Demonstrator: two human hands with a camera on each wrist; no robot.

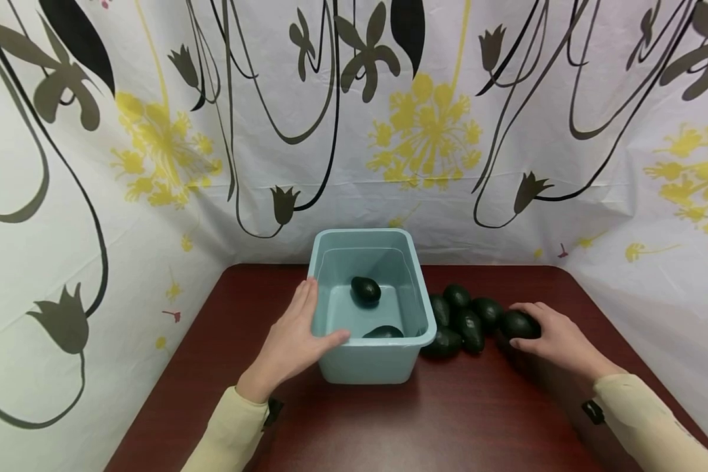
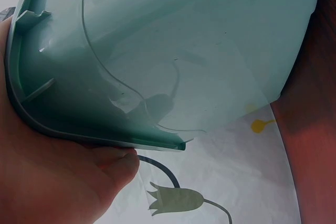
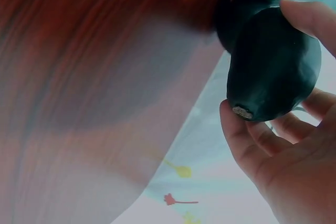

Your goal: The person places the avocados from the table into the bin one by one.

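Head view: one avocado (image 1: 520, 324) is held between thumb and curled fingers of the right hand (image 1: 560, 337), near the right edge of the dark red table (image 1: 460, 426). The left hand (image 1: 288, 347) is laid at the corner of the blue bin (image 1: 366, 365), fingers fairly straight along the left rim, thumb over the near rim. Room is left over the bin's open top. The avocado pile (image 1: 467, 329) is set between bin and right hand; contact with the held one can't be told. Two binned avocados (image 1: 366, 289) are seen. Flowered cloth (image 1: 354, 164) is hung behind.
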